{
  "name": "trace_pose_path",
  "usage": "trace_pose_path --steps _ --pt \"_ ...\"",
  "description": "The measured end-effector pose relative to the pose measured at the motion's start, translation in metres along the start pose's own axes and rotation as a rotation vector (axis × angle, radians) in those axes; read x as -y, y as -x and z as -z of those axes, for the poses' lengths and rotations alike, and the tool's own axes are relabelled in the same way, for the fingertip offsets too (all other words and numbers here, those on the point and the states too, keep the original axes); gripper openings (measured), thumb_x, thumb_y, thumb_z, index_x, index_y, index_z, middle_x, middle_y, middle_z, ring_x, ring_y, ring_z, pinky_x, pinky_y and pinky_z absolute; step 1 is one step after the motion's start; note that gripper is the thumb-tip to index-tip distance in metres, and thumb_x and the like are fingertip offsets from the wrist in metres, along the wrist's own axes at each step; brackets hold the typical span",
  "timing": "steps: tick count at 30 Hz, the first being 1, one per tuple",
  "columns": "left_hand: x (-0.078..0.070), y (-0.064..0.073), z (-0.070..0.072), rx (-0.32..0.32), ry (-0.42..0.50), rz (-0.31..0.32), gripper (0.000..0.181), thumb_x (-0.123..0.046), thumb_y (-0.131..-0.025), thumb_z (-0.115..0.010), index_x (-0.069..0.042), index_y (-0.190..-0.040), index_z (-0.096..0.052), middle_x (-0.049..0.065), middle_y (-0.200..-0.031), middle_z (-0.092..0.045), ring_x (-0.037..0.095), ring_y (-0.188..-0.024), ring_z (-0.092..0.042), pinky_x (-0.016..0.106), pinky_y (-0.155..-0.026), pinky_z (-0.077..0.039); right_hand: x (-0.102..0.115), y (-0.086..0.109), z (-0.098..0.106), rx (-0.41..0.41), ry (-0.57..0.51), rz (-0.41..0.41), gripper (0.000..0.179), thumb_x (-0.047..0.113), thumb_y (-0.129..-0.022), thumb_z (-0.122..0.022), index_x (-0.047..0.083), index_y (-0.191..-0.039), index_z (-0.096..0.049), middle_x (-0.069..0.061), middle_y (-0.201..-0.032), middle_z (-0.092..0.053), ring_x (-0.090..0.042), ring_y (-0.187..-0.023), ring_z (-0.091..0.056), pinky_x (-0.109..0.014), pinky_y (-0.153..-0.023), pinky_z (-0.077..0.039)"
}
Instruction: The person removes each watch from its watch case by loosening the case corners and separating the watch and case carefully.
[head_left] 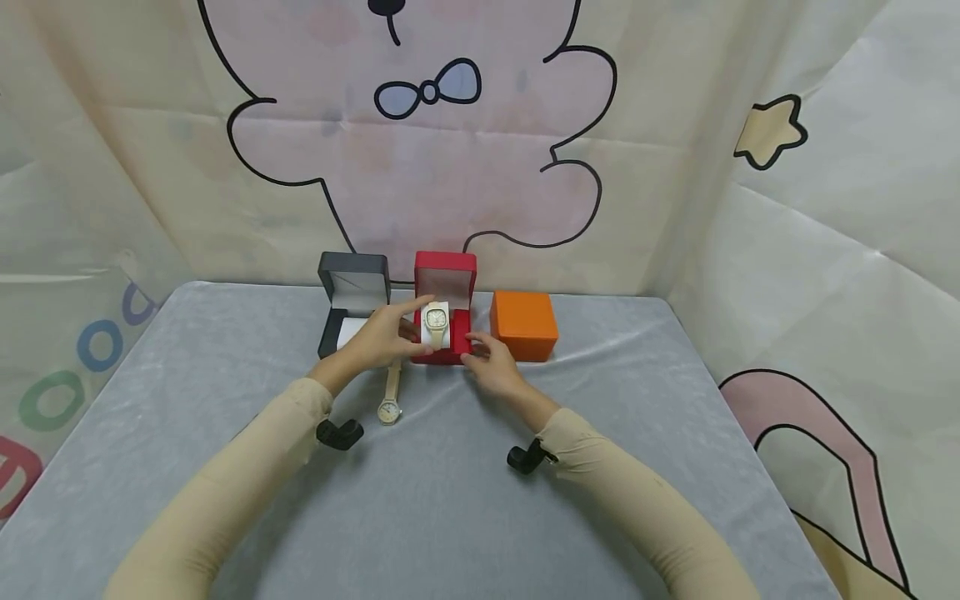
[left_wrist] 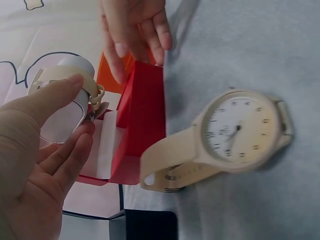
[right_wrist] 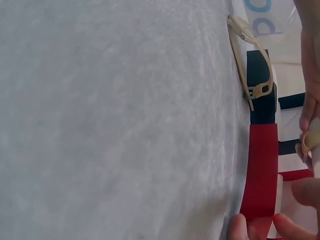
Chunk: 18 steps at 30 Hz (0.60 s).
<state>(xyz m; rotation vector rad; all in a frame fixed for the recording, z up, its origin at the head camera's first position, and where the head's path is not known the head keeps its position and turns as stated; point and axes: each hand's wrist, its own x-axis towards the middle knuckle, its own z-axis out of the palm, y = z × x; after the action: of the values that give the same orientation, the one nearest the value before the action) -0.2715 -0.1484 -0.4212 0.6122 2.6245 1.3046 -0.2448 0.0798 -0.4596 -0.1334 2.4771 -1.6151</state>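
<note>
Cream long sleeves [head_left: 212, 485] lie nearest, aimed at the red hinged box with a pale lining and raised lid [head_left: 446, 260], from its near side. Black bent wrist-mounted pieces [head_left: 340, 434] sit at the cuffs. Grey velvety cloth [head_left: 438, 517] spreads before the red box.

Just in front of the red box, to its left, a round-dialled cream watch [head_left: 388, 412] rests on the cloth, its dial toward the person and its looped strap running back toward the left hand [head_left: 378, 337].

That hand grips, between thumb and fingers, a square-faced cream watch [head_left: 436, 318] wrapped round a white rounded cushion [head_left: 446, 339]. Both are over the left part of the red box's base, dial up; the strap runs front to back, the cushion's axis crosswise. They appear raised above their seat, though exact clearance cannot be told. Left is the nearer hand, being on the cushion itself; the right hand [head_left: 491, 364] holds the red box's right front corner, fingertips on either side.

Directly left of the red box stands a dark grey box with its lid up [head_left: 356, 263], partly behind the left hand. Right of it, an orange cube-shaped box [head_left: 525, 323] stands close beyond the right hand, limiting room there. Behind the red box hangs a pale printed cloth [head_left: 660, 92].
</note>
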Motion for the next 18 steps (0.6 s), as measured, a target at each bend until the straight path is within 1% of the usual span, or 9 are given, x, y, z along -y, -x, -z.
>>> trace_pose_path --steps 5,9,13,16,18 --pt "0.002 0.007 -0.003 0.001 -0.005 0.003 0.091 -0.017 -0.082 -0.086 -0.015 -0.158 -0.036 0.019 -0.136 -0.061 0.030 -0.105 -0.071 0.044 -0.091 -0.059 -0.003 0.003 0.006 0.022 -0.004 0.040 0.043 0.009 -0.101 -0.059 0.001 -0.143 -0.053 -0.026 -0.137 -0.060 -0.038 -0.116 -0.067 -0.038 -0.086 -0.060" --pt "0.004 0.012 -0.005 -0.003 0.002 -0.007 0.090 -0.016 -0.082 -0.085 -0.013 -0.158 -0.037 0.018 -0.141 -0.059 0.029 -0.104 -0.071 0.043 -0.092 -0.059 -0.003 0.008 0.012 0.038 0.003 0.082 0.040 0.008 -0.101 -0.058 -0.002 -0.140 -0.055 -0.026 -0.137 -0.060 -0.041 -0.113 -0.067 -0.043 -0.085 -0.060" --pt "0.004 0.018 -0.005 -0.007 0.030 -0.019 0.090 -0.012 -0.082 -0.084 -0.012 -0.158 -0.035 0.017 -0.146 -0.055 0.028 -0.103 -0.072 0.042 -0.092 -0.059 -0.001 0.014 0.018 0.066 0.016 0.099 0.041 0.011 -0.102 -0.057 -0.001 -0.141 -0.054 -0.025 -0.139 -0.059 -0.041 -0.114 -0.066 -0.047 -0.088 -0.059" --pt "0.003 0.022 -0.005 -0.018 0.055 -0.029 0.091 -0.011 -0.082 -0.085 -0.012 -0.158 -0.035 0.016 -0.149 -0.054 0.026 -0.101 -0.072 0.042 -0.092 -0.059 -0.001 0.016 0.021 0.083 0.004 0.136 0.042 0.013 -0.103 -0.056 -0.002 -0.142 -0.053 -0.026 -0.138 -0.059 -0.041 -0.113 -0.067 -0.046 -0.087 -0.060" --pt "0.003 0.025 -0.005 -0.024 0.078 -0.031 0.091 -0.012 -0.081 -0.085 -0.013 -0.158 -0.036 0.016 -0.148 -0.054 0.026 -0.100 -0.072 0.043 -0.093 -0.059 -0.002 0.017 0.023 0.082 0.005 0.183 0.041 0.013 -0.102 -0.056 -0.004 -0.140 -0.054 -0.027 -0.136 -0.060 -0.042 -0.110 -0.067 -0.044 -0.084 -0.060"
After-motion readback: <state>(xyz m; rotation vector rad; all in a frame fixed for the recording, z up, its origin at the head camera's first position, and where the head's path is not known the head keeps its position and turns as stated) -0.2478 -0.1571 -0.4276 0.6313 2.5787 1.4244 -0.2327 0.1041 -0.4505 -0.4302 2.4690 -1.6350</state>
